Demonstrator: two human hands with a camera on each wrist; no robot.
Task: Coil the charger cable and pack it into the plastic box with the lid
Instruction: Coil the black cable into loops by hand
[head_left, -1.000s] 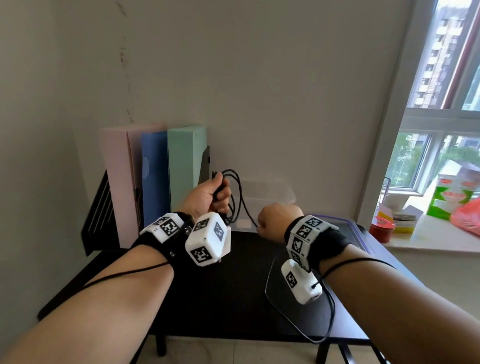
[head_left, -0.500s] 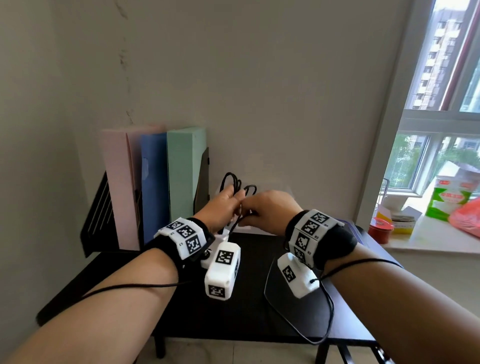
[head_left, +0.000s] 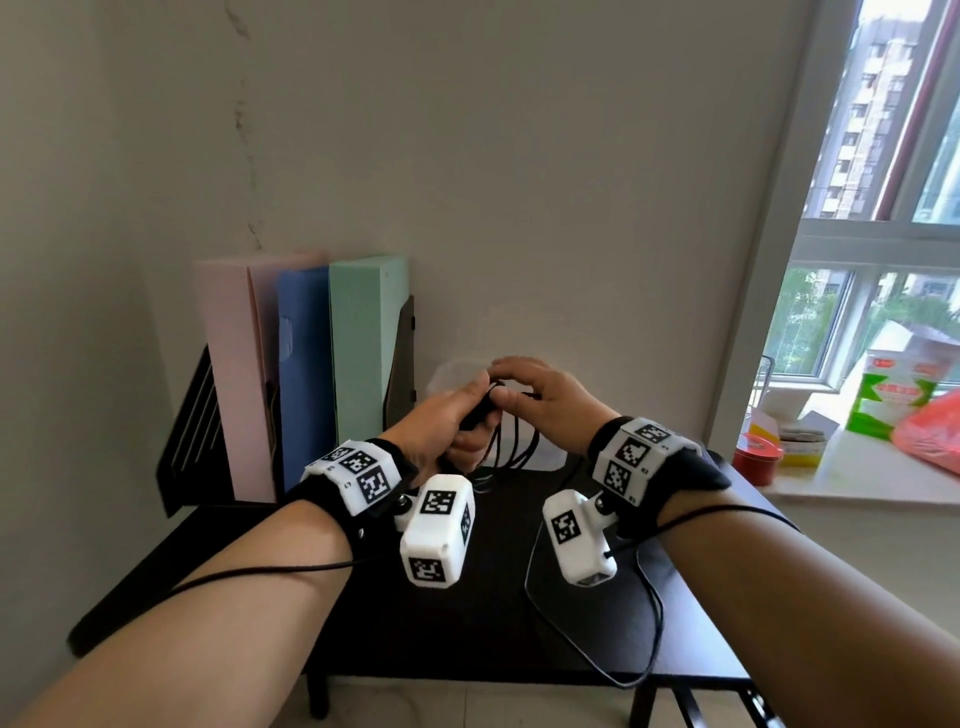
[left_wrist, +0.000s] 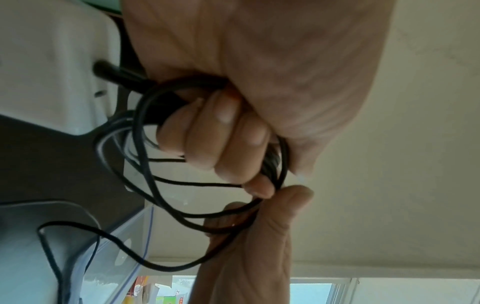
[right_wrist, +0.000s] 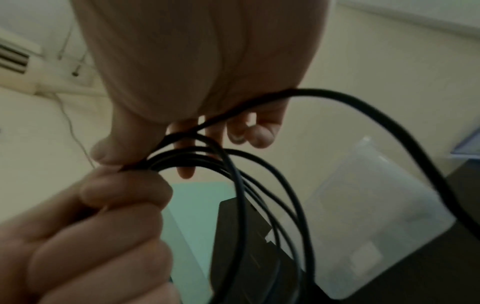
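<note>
Daylight reaches you from the window (head_left: 883, 291) at right; the glass is overexposed while the wall (head_left: 519, 156) stays evenly lit and dim. Expect wide-angle bowing of the window frame in the head view. Both wrist views are soft: your left hand (left_wrist: 259, 72) and right hand (right_wrist: 194, 61) are close, blurred and shadowed.

Both forearms reach forward side by side, each wrist banded with a marker-covered cuff and a white camera block hanging below it. The left hand (head_left: 441, 415) is balled up, fingers (left_wrist: 221, 131) curled tight around a bunch of black cable loops (left_wrist: 161, 164), knuckles turned toward the other hand. The right hand (head_left: 545, 405) sits just beside it, touching, palm down, thumb (right_wrist: 114, 152) pressing a strand against the left fist, the other fingers arched loosely over the top.
</note>
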